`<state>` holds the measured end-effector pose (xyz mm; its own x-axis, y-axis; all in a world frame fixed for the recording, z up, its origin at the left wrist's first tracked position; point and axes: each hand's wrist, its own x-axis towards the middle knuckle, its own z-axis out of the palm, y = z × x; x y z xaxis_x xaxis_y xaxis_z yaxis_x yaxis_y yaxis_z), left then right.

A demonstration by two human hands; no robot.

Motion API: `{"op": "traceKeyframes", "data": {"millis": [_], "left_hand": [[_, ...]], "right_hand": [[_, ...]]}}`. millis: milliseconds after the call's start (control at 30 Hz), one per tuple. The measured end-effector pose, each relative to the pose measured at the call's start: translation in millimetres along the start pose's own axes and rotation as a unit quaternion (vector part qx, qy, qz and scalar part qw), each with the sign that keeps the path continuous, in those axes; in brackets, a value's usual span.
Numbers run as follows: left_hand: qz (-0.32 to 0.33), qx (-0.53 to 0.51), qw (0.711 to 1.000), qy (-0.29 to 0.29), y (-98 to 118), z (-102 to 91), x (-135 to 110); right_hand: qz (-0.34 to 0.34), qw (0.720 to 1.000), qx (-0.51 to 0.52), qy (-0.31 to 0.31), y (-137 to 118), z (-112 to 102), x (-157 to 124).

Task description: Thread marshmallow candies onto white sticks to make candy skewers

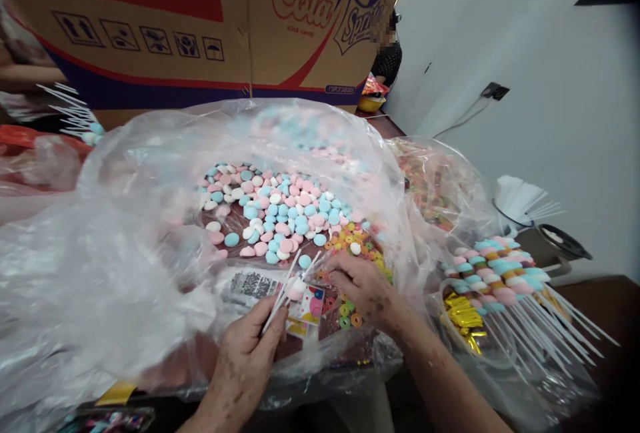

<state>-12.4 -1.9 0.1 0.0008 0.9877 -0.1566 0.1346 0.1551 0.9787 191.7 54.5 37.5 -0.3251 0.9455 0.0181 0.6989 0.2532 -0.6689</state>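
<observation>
The left hand point(247, 359) is closed on a few white sticks point(290, 283), pinched between thumb and fingers so that they slant up and to the right over the open plastic bag point(125, 219). A pink candy point(296, 293) sits on one stick just above the fingertips. The right hand point(363, 289) lies palm down, just right of the sticks, its fingers curled into a scatter of coloured ring candies point(350, 239); whether it grips one I cannot tell. Beyond both hands, inside the bag, lies a heap of pink, blue and white round candies point(280, 209). A printed label point(253, 284) with a barcode shows under the plastic near the left hand. To the right, finished skewers point(493, 273) of stacked candy rest in a pile, their sticks pointing down and right, with gold ties point(463, 316) just beside them. A second bag point(430, 183) of mixed sweets stands behind those. A cup of spare sticks point(520, 203) sits farther right on the table point(607, 313), beside a dark round dish point(565, 241). A large cardboard box point(200, 19) marked "Cola" fills the back, and part of another person point(387, 53) shows past its right edge.
</observation>
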Motion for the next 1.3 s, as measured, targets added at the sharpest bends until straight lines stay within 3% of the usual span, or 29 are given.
{"op": "traceKeyframes", "data": {"millis": [100, 200, 300, 400, 500, 733, 867, 967, 1067, 1167, 1233, 1300], "left_hand": [[0.009, 0.036, 0.999, 0.003, 1, -1.9, 0], [0.018, 0.056, 0.998, -0.012, 1, -3.6, 1], [0.021, 0.04, 0.999, -0.002, 0, -3.0, 1], [0.016, 0.022, 1.0, 0.007, -3, -1.7, 1], [0.004, 0.013, 1.0, 0.001, -5, -1.0, 1], [0.018, 0.012, 1.0, 0.006, -5, -0.8, 1], [0.031, 0.005, 0.999, 0.008, -6, -0.5, 2], [0.029, -0.006, 1.0, 0.005, -5, 0.0, 2], [0.016, -0.011, 1.0, 0.0, -4, 0.9, 1], [0.0, -0.022, 1.0, -0.006, -2, 2.0, 0], [0.01, -0.018, 1.0, -0.012, -2, 2.5, -1], [0.029, -0.005, 0.999, -0.016, -2, 2.4, -1]], "right_hand": [[-0.004, 1.0, -0.015, 0.016, 0, 0, 0], [-0.017, 0.996, -0.034, 0.086, 9, -18, -1], [0.026, 0.989, -0.057, 0.137, 24, -45, -3], [0.092, 0.986, -0.077, 0.116, 34, -58, -5], [0.12, 0.983, -0.115, 0.083, 38, -52, -3], [0.093, 0.959, -0.267, 0.023, 34, -29, 6], [0.12, 0.927, -0.353, 0.029, 31, -20, 3], [0.119, 0.924, -0.361, 0.045, 32, -16, 0], [0.095, 0.948, -0.294, 0.076, 34, -16, -1], [0.075, 0.984, -0.085, 0.14, 33, -15, 2], [0.074, 0.977, 0.114, 0.163, 29, -10, 6], [0.077, 0.945, 0.274, 0.159, 22, -3, 9]]}}
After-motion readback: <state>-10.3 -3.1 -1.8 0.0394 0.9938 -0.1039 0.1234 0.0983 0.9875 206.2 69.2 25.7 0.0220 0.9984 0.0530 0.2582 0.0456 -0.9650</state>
